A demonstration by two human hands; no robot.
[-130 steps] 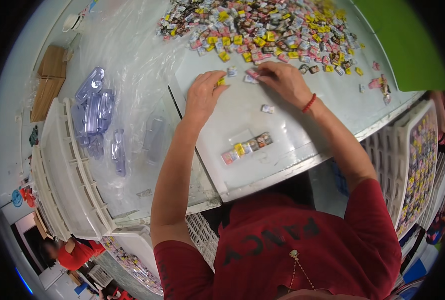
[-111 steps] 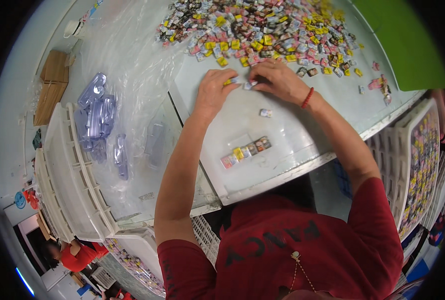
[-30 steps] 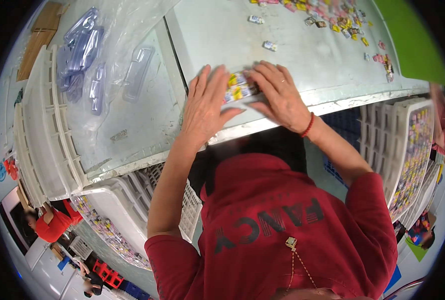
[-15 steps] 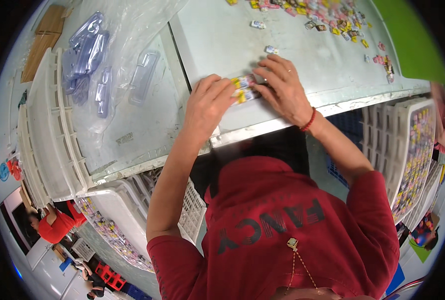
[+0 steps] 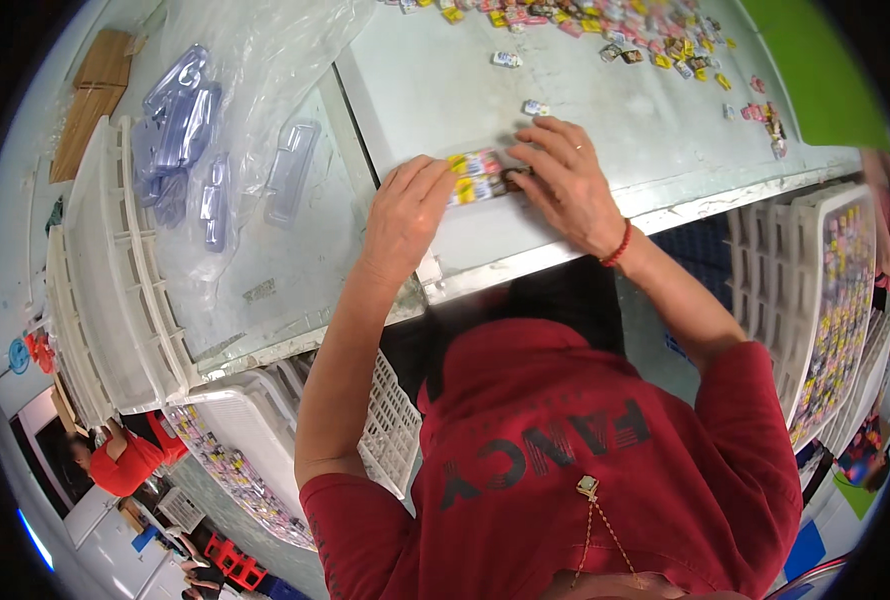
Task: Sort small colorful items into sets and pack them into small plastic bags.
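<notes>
On the white tabletop, a small block of wrapped candies lies in two rows, with yellow, pink, white and brown pieces. My left hand is closed round the left end of this block. At its right end, the bent thumb and fingers of my right hand bear on the last dark pieces; the fingertips are blurred. Whether a tray lies under the candies is hidden. Beyond my right fingers sits a single white candy, and another white candy lies farther off.
A loose candy heap spreads across the far side, beside a green panel. At left are nested clear plastic trays, a lone clear tray and plastic film. Candy-filled white crates stand below the table edge.
My left hand has shifted slightly left, so more of the candy block shows between my hands. My right hand stays at its right end. The whole view has tilted a little.
</notes>
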